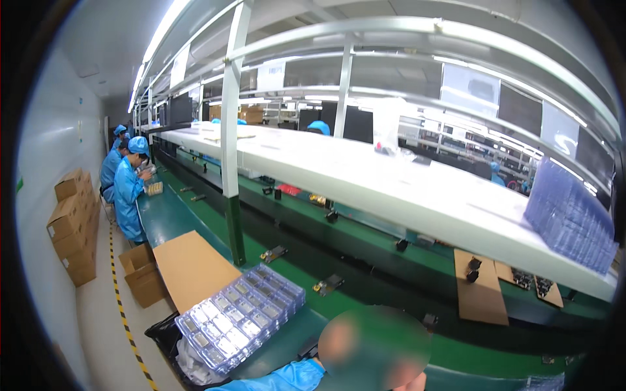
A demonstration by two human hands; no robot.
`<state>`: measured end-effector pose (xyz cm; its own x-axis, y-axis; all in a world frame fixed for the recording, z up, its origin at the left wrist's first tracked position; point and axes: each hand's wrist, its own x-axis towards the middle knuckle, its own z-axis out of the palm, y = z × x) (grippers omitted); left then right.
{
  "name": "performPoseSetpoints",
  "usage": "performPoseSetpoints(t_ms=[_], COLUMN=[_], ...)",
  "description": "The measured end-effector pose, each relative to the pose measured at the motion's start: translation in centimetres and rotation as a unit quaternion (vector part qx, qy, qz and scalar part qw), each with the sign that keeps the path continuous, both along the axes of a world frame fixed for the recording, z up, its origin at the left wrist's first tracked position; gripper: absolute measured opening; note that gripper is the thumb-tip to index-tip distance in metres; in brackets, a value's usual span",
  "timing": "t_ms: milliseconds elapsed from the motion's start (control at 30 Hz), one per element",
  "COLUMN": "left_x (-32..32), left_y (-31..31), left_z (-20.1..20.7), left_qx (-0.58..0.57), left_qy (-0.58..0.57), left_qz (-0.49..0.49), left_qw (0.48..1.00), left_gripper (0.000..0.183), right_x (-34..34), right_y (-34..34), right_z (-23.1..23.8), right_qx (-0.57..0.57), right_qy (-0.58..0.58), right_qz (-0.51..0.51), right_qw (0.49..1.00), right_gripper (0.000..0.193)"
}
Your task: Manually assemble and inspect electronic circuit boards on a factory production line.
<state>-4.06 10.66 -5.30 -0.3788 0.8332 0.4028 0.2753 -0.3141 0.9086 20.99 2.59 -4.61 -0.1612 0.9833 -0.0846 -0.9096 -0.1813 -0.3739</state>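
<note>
My left hand (334,344) reaches in from the lower edge in a blue sleeve (290,378), over the green bench. To its right, low in the view, is my right hand (409,375). A round blur covers the fingers of both hands, so what they hold, if anything, is hidden. A small dark object (309,349) lies beside my left wrist. Left of my hands sits a stack of clear plastic trays (241,314), its compartments filled with small flat rectangular parts. Just beyond my hands, a small electronic module (328,284) rests on the green surface.
Behind the trays lies a brown cardboard sheet (195,267). A white shelf (365,171) on a post (232,130) overhangs the line, bearing stacked bluish trays (570,215) at right. Further left, people in blue work beside an open carton (145,277). A black bag (164,335) hangs nearby.
</note>
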Motion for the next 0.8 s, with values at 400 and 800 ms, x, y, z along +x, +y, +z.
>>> performPoseSetpoints(t_ms=[400,800], left_x=[-0.3,0.0], left_y=[1.1,1.4], left_z=[-1.0,0.8], left_qx=[-0.038,-0.046], left_qy=[0.031,0.013], left_qz=[0.058,0.060], left_qw=[0.997,0.997], left_gripper=[0.019,0.012], right_x=[0.0,-0.9], right_y=[0.1,0.3], right_z=[-0.7,-1.5], right_qx=[-0.027,-0.002], right_qy=[0.014,-0.171], right_qz=[0.051,-0.067], right_qw=[0.998,0.983], right_gripper=[0.036,0.053])
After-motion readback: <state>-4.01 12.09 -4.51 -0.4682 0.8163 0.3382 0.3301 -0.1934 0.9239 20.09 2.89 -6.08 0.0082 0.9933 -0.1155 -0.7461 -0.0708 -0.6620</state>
